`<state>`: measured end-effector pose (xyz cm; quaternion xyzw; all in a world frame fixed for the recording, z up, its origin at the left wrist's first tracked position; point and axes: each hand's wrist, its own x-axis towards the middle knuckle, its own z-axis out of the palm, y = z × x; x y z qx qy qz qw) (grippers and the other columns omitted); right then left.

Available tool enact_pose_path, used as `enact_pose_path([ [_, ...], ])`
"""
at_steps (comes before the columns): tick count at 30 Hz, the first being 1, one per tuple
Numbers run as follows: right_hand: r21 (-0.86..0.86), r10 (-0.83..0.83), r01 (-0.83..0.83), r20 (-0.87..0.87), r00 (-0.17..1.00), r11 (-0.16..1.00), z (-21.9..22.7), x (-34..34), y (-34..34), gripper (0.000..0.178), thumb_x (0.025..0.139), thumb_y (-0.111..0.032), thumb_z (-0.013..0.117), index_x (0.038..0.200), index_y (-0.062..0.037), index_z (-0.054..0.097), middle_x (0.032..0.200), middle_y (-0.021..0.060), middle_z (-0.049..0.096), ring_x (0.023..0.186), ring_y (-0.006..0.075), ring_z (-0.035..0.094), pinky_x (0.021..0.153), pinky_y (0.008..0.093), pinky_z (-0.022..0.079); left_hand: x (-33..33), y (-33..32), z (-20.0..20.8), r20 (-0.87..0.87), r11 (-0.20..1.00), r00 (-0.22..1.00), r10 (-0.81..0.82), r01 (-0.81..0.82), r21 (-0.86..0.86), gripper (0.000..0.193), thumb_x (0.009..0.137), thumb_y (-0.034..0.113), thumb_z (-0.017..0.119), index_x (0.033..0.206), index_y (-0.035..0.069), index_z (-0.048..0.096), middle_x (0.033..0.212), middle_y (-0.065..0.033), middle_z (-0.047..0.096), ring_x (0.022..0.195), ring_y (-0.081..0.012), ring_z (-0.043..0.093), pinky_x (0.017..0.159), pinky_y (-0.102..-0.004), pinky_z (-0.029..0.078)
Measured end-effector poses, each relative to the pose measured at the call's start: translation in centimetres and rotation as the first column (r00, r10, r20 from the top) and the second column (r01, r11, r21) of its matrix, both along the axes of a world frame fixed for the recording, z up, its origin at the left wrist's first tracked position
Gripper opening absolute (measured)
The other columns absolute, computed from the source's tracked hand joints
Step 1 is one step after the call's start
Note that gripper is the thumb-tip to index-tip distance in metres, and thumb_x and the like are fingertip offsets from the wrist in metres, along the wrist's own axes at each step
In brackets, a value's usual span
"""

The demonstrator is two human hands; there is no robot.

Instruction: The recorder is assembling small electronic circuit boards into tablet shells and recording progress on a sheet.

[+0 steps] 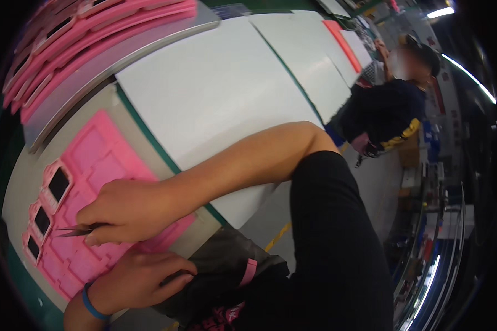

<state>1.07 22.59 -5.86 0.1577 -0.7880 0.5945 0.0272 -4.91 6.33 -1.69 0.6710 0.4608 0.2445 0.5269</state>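
Observation:
My right hand [130,212] is closed around a pair of metal tweezers [82,232], whose tips point left over a pink tray [116,149] with shaped recesses. Just beyond the tips, along the tray's left side, sit several small pink frames with dark rectangular panels, among them an upper one [57,186] and a middle one [40,220]. My left hand [141,278], with a blue band on its wrist, lies at the tray's near edge below the right hand. Its thumb and forefinger are apart, and no held thing shows there; the other fingers are partly hidden.
Upper left, a stack of pink trays [107,25] with similar pieces rests on a grey metal plate [165,43]. White sheets [215,88] cover the green-edged table beyond my right arm. Another person [384,110] in dark clothes is at the far right, near a red-orange strip [342,47].

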Motion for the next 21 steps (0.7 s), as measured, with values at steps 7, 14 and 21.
enact_pose_path([
  [7,-0.062,-0.008,0.014,0.101,0.995,0.998,0.6,1.3,1.1,0.033,0.108,-0.021,0.063,0.135,-0.0078,0.076,0.076,0.0031,0.068,0.061,0.0121,0.053,0.059,0.0303,0.044,1.2,-0.7,-2.4,0.044,0.991,0.998,0.042,-0.047,0.128,0.012,0.104,0.013,0.062,0.112,0.008,0.068,0.101,-0.0115,0.076,0.083,-0.0337,0.073,0.072,-0.0405,0.059],
  [14,0.055,-0.093,0.082,0.236,0.967,0.995,5.5,-0.5,3.7,0.025,0.109,-0.010,0.061,0.130,-0.0007,0.072,0.080,0.0026,0.067,0.061,0.0106,0.050,0.057,0.0258,0.038,1.5,-1.5,-2.8,0.098,0.983,0.986,0.132,-0.143,0.114,0.006,0.101,0.012,0.062,0.103,0.007,0.066,0.097,-0.0130,0.076,0.081,-0.0370,0.071,0.073,-0.0444,0.059],
  [21,0.367,-0.271,0.173,0.236,0.933,0.914,10.4,-0.5,7.3,0.044,0.093,0.005,0.074,0.135,-0.0081,0.075,0.072,-0.0012,0.068,0.058,0.0054,0.047,0.052,0.0210,0.029,1.3,-1.3,-2.7,0.097,0.981,0.985,0.139,-0.151,0.124,0.008,0.100,0.013,0.064,0.099,0.006,0.067,0.094,-0.0132,0.077,0.080,-0.0369,0.071,0.073,-0.0436,0.059],
])
